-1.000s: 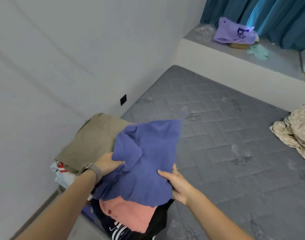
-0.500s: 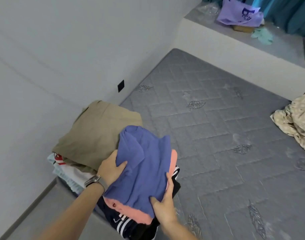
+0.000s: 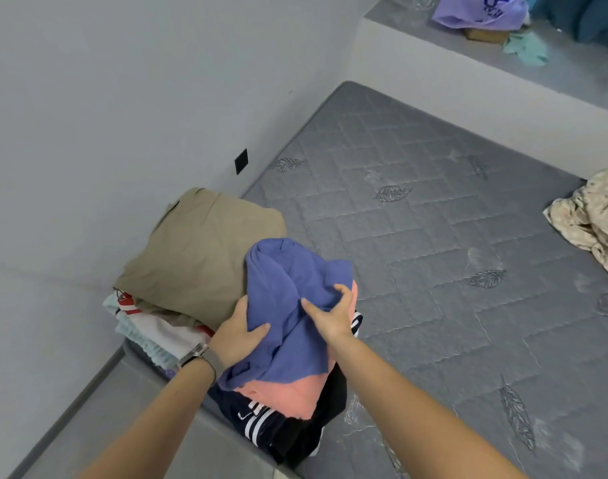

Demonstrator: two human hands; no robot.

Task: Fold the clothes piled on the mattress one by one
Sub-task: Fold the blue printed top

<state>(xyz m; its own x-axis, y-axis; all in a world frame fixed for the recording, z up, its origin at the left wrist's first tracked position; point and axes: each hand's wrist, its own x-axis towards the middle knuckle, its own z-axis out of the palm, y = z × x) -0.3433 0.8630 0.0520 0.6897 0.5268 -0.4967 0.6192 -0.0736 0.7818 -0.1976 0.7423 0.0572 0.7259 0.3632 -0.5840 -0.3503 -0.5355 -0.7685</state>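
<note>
**A:** Head view puts the blue garment (image 3: 288, 305) right under you, resting on the pink garment (image 3: 285, 395) that tops the dark striped stack (image 3: 261, 423) at the near corner of the mattress (image 3: 433, 236).

**B:** And your hands?

**A:** Your left hand (image 3: 238, 335) grips the cloth's left edge, thumb curled over the top. Your right hand (image 3: 333, 314) pinches a fold near the middle, fingers bent into the fabric. They sit close together, just a ridge of blue between them.

**B:** Which way does it run?

**A:** Its long axis goes from you toward the far end, angled a little left, with the bunched end lying beside the khaki pile (image 3: 199, 250). Both your hands hold the near half; the right is a touch farther forward, so it is nearer that bunched end.

**B:** So, smoothing it?

**A:** Probably. You'd likely settle it along that axis, squared over the pink layer. More unfolded clothing (image 3: 592, 216) waits well off to your right.
</note>
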